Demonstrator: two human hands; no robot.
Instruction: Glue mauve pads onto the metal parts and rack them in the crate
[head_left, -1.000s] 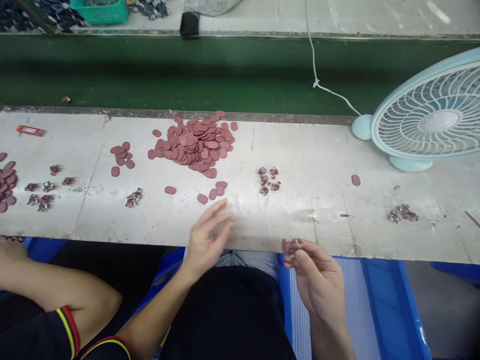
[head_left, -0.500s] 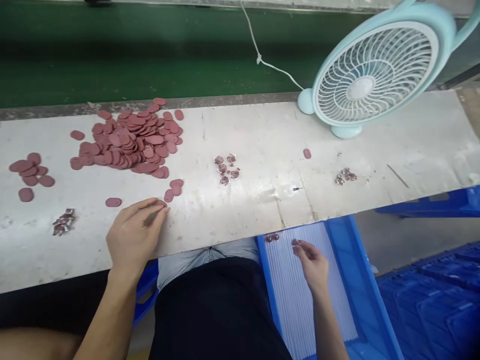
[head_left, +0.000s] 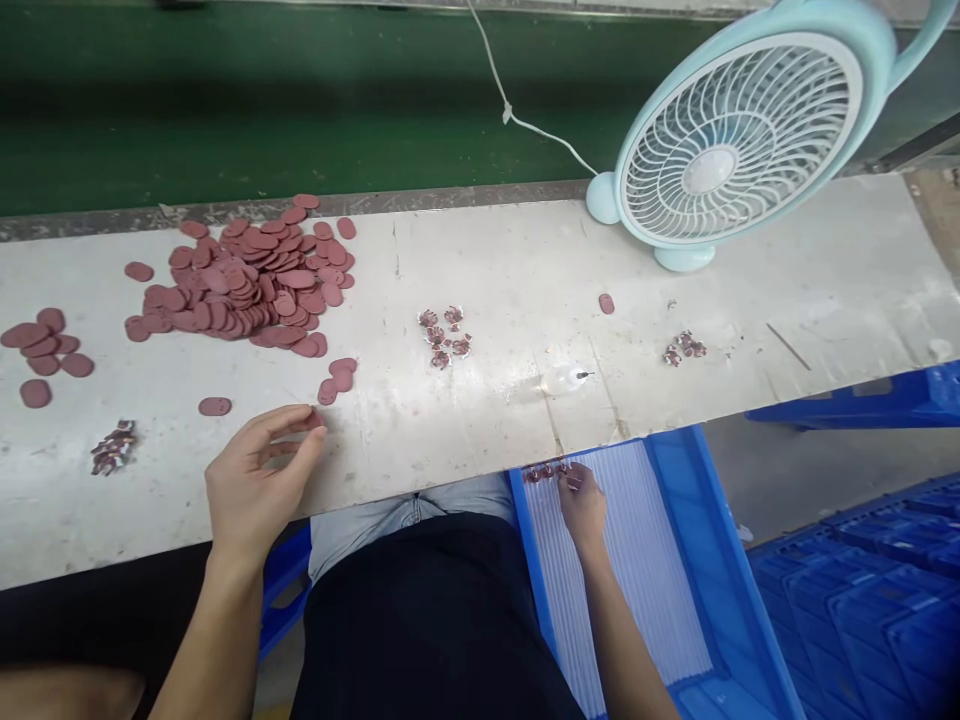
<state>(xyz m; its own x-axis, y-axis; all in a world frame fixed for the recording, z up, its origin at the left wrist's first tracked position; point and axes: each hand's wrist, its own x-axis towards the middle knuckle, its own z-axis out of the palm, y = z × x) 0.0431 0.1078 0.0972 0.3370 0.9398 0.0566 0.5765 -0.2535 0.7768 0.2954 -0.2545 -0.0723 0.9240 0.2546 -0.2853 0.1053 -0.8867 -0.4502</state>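
My left hand (head_left: 261, 470) rests low over the bench, its thumb and fingertips closed on a flat reddish oval disc (head_left: 316, 417), mostly hidden by the fingers. Just beyond it lie a few loose oval discs (head_left: 343, 380) and one single disc (head_left: 215, 406). My right hand (head_left: 583, 505) reaches into the blue tray (head_left: 686, 500) below the bench edge. Its fingers pinch a small brown, shiny-edged piece (head_left: 562, 470) at the end of a short row of similar pieces (head_left: 536, 473) on the tray's white ribbed liner (head_left: 637, 560).
A large heap of reddish discs (head_left: 247, 280) covers the back left of the white bench (head_left: 480, 420). Shiny brown pieces lie in small clusters, one in the middle (head_left: 445, 337). A pale blue fan (head_left: 711, 170) stands at the back right. Blue crates (head_left: 870, 590) are at lower right.
My right hand has moved left and slightly up with the small piece, reaching the row in the tray. My left hand stays by the disc, its fingers slightly lifted. The view has shifted slightly.
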